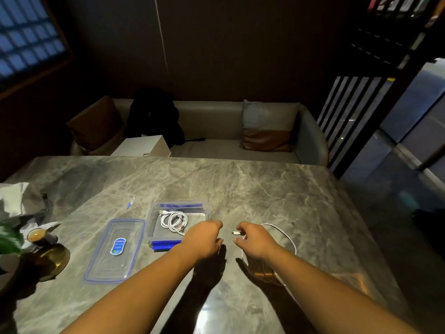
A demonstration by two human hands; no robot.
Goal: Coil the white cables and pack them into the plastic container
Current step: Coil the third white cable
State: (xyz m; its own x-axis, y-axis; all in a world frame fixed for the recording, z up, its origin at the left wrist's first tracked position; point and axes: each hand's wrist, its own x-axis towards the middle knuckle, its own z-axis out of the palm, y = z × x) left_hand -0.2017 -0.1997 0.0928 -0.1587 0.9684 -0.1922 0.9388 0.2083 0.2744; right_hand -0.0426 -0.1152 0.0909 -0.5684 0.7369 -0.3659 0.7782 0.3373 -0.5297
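Observation:
A clear plastic container (pixel 154 220) with blue clips sits open on the marble table, and a coiled white cable (pixel 173 220) lies inside it. Its clear lid (pixel 116 249) with a blue label lies flat to its left. A second white cable (pixel 284 233) loops loosely on the table to the right. My right hand (pixel 256 242) pinches that cable near its plug end, which sticks out toward the left. My left hand (pixel 207 237) hovers beside the container's right front corner, fingers curled; whether it grips anything is unclear.
A small glass of brown drink (pixel 36 236) and a round brass dish (pixel 51 257) stand at the left, beside crumpled paper (pixel 19 201) and a green leaf. A sofa with cushions, a dark bag and a white box lies beyond the table's far edge.

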